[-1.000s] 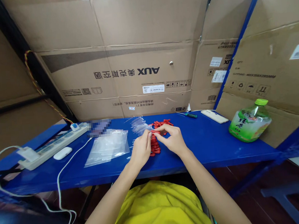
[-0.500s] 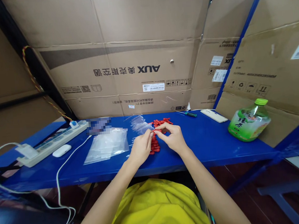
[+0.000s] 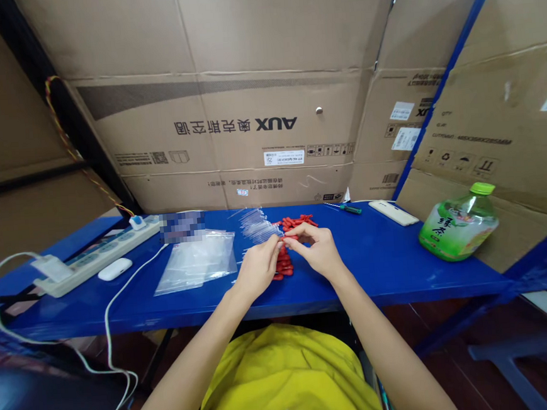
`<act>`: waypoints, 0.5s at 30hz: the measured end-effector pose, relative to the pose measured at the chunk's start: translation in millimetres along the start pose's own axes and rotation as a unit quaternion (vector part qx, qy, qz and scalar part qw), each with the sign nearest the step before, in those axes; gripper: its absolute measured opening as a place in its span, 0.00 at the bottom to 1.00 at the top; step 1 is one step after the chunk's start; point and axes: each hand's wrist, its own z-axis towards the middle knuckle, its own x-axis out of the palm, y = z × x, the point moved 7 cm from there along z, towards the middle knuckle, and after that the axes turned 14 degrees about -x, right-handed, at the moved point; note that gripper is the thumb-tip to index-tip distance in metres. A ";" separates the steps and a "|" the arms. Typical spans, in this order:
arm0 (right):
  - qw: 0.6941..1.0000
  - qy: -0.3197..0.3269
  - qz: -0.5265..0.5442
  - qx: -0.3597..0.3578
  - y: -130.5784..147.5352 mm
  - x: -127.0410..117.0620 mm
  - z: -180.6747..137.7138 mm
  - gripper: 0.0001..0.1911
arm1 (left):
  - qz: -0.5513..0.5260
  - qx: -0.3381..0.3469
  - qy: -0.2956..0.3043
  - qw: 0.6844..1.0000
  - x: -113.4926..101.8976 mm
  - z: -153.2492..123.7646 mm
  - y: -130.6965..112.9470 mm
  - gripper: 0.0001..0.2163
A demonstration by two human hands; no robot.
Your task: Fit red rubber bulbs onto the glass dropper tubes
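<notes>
My left hand (image 3: 256, 271) and my right hand (image 3: 315, 249) meet fingertip to fingertip over the blue shelf (image 3: 382, 266). Both are pinched on a small red piece (image 3: 283, 240) between them. A pile of small red pieces (image 3: 285, 264) lies under and behind the hands, more of them (image 3: 300, 220) farther back. A bundle of thin clear tubes (image 3: 256, 226) lies just left of the fingertips. Clear plastic bags (image 3: 197, 261) lie flat to the left of my left hand.
A white power strip (image 3: 102, 253) with a plug and cable, and a white earbud case (image 3: 114, 268), sit at the left. A green bottle (image 3: 459, 222), a pale phone (image 3: 393, 212) and a small screwdriver (image 3: 349, 209) sit at the right. Cardboard boxes (image 3: 248, 125) close off the back.
Both hands stay pinched together over the red pile; they have shifted only slightly. The view has tilted a little.
</notes>
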 end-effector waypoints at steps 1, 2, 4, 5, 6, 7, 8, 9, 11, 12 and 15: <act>1.000 0.001 0.002 0.002 -0.6 0.0 -0.3 0.12 | 0.004 0.002 0.000 1.000 -0.1 0.1 0.0 0.13; 1.000 0.002 0.004 0.005 -1.3 0.1 -0.6 0.12 | 0.007 0.003 0.000 1.000 -0.2 0.1 0.0 0.13; 1.000 0.004 0.008 0.011 -2.8 0.3 -1.4 0.13 | 0.011 0.006 0.003 1.000 -0.3 0.3 -0.1 0.13; 1.000 0.006 0.009 0.014 -3.9 0.5 -1.9 0.13 | 0.012 0.007 0.004 1.000 -0.3 0.3 -0.2 0.13; 1.000 0.008 0.010 0.017 -5.0 0.7 -2.4 0.13 | 0.013 0.007 0.005 1.000 -0.4 0.4 -0.4 0.13; 1.000 0.009 0.012 0.019 -6.1 0.9 -3.0 0.13 | 0.012 0.007 0.006 1.000 -0.5 0.4 -0.6 0.13; 1.000 0.011 0.014 0.022 -7.3 1.0 -3.5 0.13 | 0.010 0.006 0.008 1.000 -0.5 0.3 -0.7 0.14; 0.999 0.012 0.017 0.026 -8.5 0.9 -3.9 0.13 | 0.006 0.004 0.011 1.000 -0.3 0.3 -0.8 0.14; 0.999 0.014 0.026 0.032 -10.5 0.7 -4.3 0.13 | -0.001 0.001 0.017 1.000 0.1 0.1 -0.8 0.14; 0.999 0.016 0.031 0.037 -11.2 0.6 -4.4 0.13 | -0.002 0.001 0.019 1.000 0.3 0.0 -0.6 0.15; 0.997 0.025 0.043 0.053 -13.1 0.1 -4.1 0.15 | 0.011 0.005 0.018 1.000 1.1 0.0 -0.2 0.15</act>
